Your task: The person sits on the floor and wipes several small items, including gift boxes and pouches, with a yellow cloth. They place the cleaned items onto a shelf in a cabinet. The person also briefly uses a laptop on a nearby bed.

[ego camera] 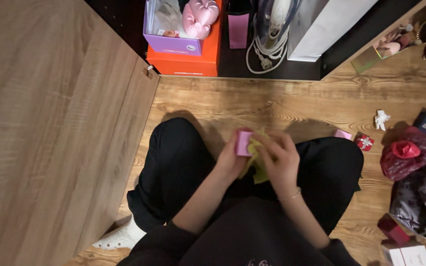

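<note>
I sit cross-legged on a wooden floor (272,103) in black trousers. My left hand (230,160) grips a small pink box (243,143) above my lap. Against the box's right side my right hand (279,157) presses a yellow-green cloth (258,170), which hangs down between both hands. The far side of the box is hidden by my fingers.
A wooden cabinet door (50,128) stands open at my left. Behind are a purple box (173,44) on an orange box (193,61), a coiled white cable (265,56) and a white bag (321,24). At right lie a small red gift box (365,142), a white figurine (381,119) and dark bags (420,192).
</note>
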